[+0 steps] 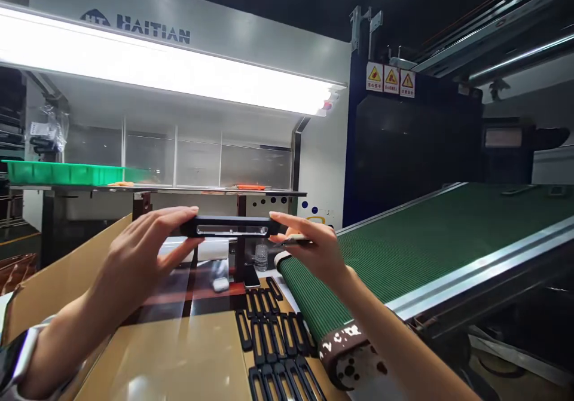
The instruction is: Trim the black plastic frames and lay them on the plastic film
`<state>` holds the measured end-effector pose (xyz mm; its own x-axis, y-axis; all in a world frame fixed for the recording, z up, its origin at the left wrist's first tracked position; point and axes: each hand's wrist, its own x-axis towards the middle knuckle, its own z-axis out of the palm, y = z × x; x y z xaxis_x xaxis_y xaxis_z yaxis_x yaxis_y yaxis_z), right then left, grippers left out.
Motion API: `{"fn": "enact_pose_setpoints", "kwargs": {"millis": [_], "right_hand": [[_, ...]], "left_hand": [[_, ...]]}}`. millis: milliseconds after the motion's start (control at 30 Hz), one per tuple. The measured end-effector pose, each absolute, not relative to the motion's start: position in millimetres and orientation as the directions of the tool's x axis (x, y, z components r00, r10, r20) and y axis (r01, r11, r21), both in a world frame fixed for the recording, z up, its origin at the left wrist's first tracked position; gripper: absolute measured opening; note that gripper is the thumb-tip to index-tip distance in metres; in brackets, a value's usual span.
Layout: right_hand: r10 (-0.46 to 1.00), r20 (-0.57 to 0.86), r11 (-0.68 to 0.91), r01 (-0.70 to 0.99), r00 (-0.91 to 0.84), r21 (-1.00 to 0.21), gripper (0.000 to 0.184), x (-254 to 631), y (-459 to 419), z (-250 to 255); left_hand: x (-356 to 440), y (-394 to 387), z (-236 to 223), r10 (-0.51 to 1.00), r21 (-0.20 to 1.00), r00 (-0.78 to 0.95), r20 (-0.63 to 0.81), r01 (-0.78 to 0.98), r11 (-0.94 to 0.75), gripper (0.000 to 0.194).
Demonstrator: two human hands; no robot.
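Observation:
A black slotted plastic frame [232, 220] is held up level in front of me, its long opening facing me. My left hand [150, 242] pinches its left end between thumb and fingers. At the other end, my right hand [314, 245] grips the frame with thumb and forefinger. A slim tool [293, 240], perhaps a knife or pen, is also tucked in my right hand; its kind is hard to make out. Below, several similar black frames [273, 335] lie in rows on the brown work surface [192, 353].
A green conveyor belt [421, 239] slopes upward on the right, with a metal side rail. Ahead is a shelf [192, 190] under a bright lamp [170, 60], bearing a green tray [67, 174] and an orange item [250, 187]. Cardboard [67, 281] stands at the left.

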<state>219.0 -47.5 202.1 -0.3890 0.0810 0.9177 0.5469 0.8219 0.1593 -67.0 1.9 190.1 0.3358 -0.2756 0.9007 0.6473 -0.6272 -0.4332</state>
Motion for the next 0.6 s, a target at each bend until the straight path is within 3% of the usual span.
{"fn": "enact_pose_setpoints", "kwargs": {"millis": [233,600], "right_hand": [[-0.059,0.919,0.750,0.590,-0.389,0.298,0.050,208.9,-60.5,251.7],[-0.073,0.917,0.757,0.577,-0.393,0.307,0.048,208.6,-54.9,253.4]], "left_hand": [[-66.5,-2.3,235.7,-0.392,-0.422,0.207,0.896,0.667,-0.614,0.038],[-63.3,2.3,241.2,-0.384,-0.394,0.172,0.907,0.667,-0.633,0.030]]}}
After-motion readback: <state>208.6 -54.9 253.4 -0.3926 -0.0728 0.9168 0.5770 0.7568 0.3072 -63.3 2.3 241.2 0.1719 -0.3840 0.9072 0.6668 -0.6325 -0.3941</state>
